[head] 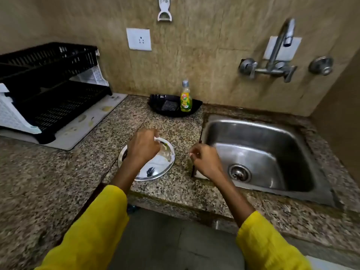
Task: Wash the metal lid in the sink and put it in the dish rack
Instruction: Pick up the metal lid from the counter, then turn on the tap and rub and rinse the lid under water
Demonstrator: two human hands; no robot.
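Note:
A round shiny metal lid [155, 168] lies flat on the speckled granite counter, just left of the steel sink [259, 152]. My left hand [143, 147] is over the lid's far edge with the fingers curled around its rim. My right hand [204, 159] hovers beside the sink's left edge, fingers loosely closed with nothing in them. The black dish rack [52, 90] stands at the far left on a white mat. Part of the lid is hidden under my left wrist.
A black tray [155, 106] at the back holds a scrub pad [169, 106] and a yellow dish soap bottle [186, 98]. The wall tap [280, 47] hangs over the sink. A wall socket [138, 38] and a hanging peeler [164, 10] are above.

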